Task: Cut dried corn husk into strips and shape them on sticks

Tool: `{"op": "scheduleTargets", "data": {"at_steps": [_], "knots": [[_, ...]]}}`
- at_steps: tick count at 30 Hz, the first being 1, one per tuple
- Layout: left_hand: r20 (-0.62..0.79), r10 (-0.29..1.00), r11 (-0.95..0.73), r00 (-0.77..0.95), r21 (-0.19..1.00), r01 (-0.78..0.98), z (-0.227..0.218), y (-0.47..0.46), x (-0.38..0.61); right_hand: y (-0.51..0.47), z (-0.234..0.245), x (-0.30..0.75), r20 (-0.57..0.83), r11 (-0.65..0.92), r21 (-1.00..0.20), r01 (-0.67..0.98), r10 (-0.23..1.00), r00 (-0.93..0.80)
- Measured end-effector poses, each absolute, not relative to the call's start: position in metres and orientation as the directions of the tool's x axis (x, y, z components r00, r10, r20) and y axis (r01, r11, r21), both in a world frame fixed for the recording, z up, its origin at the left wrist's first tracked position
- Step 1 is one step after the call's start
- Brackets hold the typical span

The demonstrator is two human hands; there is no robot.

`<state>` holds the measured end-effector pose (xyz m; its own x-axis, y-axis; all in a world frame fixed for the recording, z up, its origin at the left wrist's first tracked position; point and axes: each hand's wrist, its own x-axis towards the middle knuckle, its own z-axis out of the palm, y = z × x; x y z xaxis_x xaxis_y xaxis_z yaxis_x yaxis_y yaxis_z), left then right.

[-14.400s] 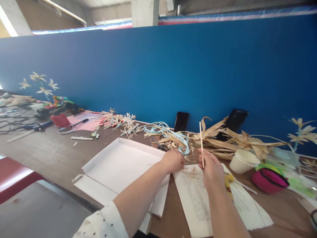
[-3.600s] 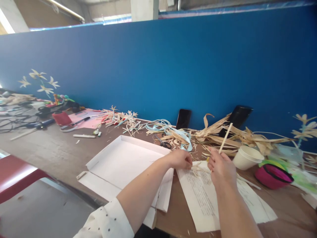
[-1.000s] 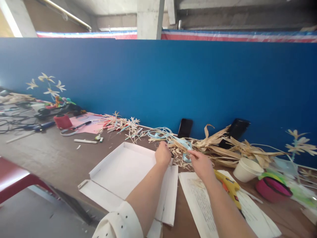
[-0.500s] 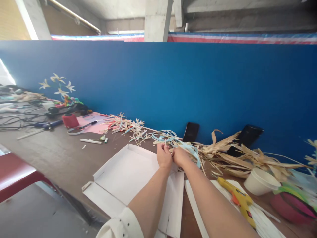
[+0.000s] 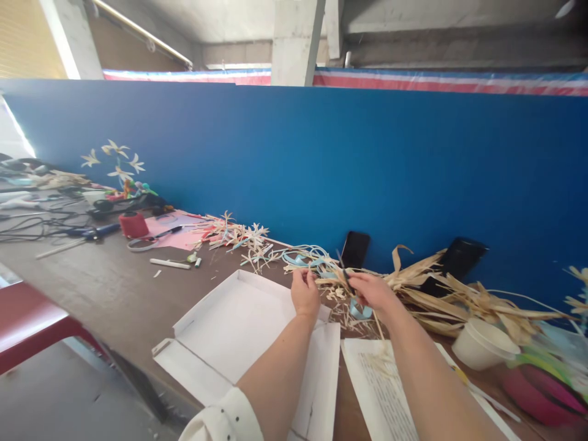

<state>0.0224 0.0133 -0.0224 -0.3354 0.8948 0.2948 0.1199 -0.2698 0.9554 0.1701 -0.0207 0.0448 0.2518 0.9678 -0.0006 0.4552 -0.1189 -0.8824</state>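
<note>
My left hand (image 5: 305,294) is above the right rear edge of an open white cardboard box (image 5: 248,318). Its fingertips are pinched together, and whatever lies between them is too small to make out. To the right, my right hand (image 5: 373,290) grips a slim dark tool that looks like scissors (image 5: 344,269), its thin point aimed up and away. Beneath and behind both hands are light-blue ribbon (image 5: 361,310), pale cut straw-like scraps (image 5: 340,294) and dry husk strips (image 5: 408,275). Small straw-coloured flowers (image 5: 255,239) lie left of my left hand.
Two black phones (image 5: 355,249) (image 5: 463,256) lean at the blue partition (image 5: 294,159). Right of the box are a printed sheet (image 5: 381,392), a white cup (image 5: 484,344) and a pink bowl (image 5: 542,392). A red spool (image 5: 133,225) and a white stick (image 5: 169,264) lie left.
My hands were together; my right hand has moved right, away from the left, and now has a dark tool in it. My right forearm now covers most of the yellow glue gun.
</note>
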Motion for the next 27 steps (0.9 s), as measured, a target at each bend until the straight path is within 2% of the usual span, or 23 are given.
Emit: {"op": "scheduleTargets", "data": {"at_steps": [3, 6, 11, 15, 21, 27], "knots": [[0.33, 0.919, -0.321, -0.215, 0.944, 0.075, -0.023, 0.008, 0.029, -0.05, 0.045, 0.185, -0.017, -0.079, -0.976, 0.204, 0.957, 0.29], [0.327, 0.944, -0.329, -0.044, 0.944, -0.034, -0.023, 0.002, 0.04, -0.077, 0.039, 0.191, -0.023, -0.032, -0.999, 0.026, 0.957, 0.29], [0.218, 0.947, -0.161, 0.237, 0.958, -0.237, -0.017, -0.01, 0.056, -0.1, 0.025, 0.183, 0.006, 0.078, -0.955, -0.285, 0.969, 0.247], [0.134, 0.936, -0.024, 0.326, 0.947, -0.32, -0.014, -0.014, 0.059, -0.101, 0.008, 0.173, 0.003, 0.083, -0.937, -0.34, 0.973, 0.229], [0.106, 0.938, 0.018, 0.33, 0.937, -0.35, -0.011, -0.014, 0.056, -0.099, -0.011, 0.173, -0.089, -0.044, -0.987, -0.156, 0.95, 0.299], [0.072, 0.943, 0.052, 0.325, 0.932, -0.359, -0.001, -0.02, 0.055, -0.1, -0.011, 0.173, -0.097, -0.062, -0.989, -0.132, 0.955, 0.282]]}}
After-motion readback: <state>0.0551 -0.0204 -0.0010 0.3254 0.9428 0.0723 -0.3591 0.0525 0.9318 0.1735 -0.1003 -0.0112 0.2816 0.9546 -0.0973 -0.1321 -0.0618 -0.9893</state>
